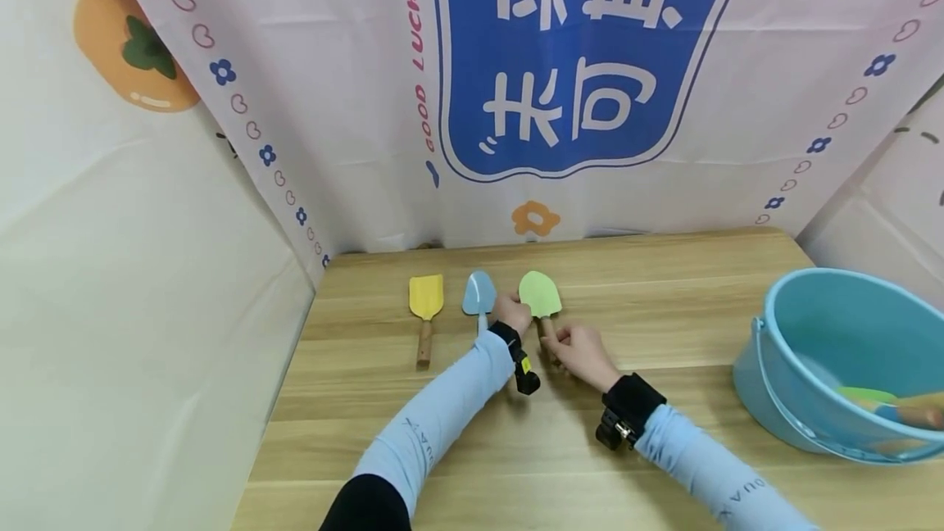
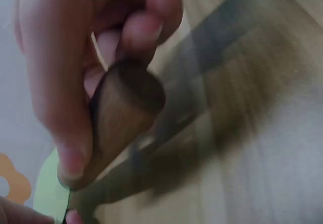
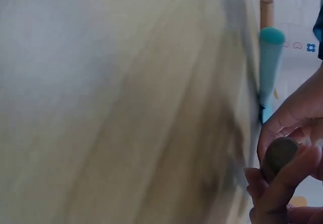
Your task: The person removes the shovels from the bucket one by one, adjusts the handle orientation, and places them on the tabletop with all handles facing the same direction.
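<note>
A toy shovel with a light green blade (image 1: 541,293) and a wooden handle (image 2: 118,118) is between both hands. My left hand (image 1: 513,314) pinches the blade's left edge, and its fingers show at the bottom corner of the left wrist view. My right hand (image 1: 586,357) grips the handle between thumb and curled fingers; the handle's round end (image 3: 281,153) faces the camera in the right wrist view. Just left of the left hand lies a blue shovel (image 1: 479,293), its handle partly hidden by the forearm. Farther left is a yellow shovel (image 1: 426,297) with a wooden handle.
On the right of the wooden table (image 1: 664,293) stands a large blue bucket (image 1: 782,383) with its handle hanging down. Inside it are a green piece (image 1: 866,393) and wooden handles (image 1: 922,415). A printed cloth (image 1: 354,105) hangs behind the table's far edge.
</note>
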Available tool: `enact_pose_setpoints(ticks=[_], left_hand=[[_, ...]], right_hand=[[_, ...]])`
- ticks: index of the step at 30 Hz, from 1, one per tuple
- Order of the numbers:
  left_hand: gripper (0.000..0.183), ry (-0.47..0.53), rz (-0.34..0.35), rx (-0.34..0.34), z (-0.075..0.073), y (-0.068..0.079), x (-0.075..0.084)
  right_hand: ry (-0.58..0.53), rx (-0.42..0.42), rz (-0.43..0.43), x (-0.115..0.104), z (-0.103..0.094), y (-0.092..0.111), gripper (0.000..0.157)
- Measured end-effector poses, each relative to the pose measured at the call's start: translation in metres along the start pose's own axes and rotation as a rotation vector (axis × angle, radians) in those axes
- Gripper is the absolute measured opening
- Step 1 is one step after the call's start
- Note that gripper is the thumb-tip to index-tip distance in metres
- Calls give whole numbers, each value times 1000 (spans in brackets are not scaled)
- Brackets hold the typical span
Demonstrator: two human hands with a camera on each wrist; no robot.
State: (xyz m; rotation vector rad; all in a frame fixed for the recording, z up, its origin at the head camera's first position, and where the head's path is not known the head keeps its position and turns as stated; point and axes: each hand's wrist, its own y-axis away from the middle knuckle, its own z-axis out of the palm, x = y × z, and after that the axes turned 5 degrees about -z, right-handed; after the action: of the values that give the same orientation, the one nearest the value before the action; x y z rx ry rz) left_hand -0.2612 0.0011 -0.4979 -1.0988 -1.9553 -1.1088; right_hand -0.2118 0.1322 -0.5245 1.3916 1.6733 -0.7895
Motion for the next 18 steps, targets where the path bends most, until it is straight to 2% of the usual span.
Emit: enact_pose_setpoints(ticks=[6, 13, 18], left_hand=[[33, -23, -52, 10, 5, 0, -1], [31, -97, -29, 38, 4, -1, -4], [29, -88, -31, 49, 4, 0, -5]], right_hand=[[12, 7, 17, -2, 2, -4, 21], [33, 12, 30, -2, 4, -7, 23], [23, 2, 37, -3, 4, -8, 24]])
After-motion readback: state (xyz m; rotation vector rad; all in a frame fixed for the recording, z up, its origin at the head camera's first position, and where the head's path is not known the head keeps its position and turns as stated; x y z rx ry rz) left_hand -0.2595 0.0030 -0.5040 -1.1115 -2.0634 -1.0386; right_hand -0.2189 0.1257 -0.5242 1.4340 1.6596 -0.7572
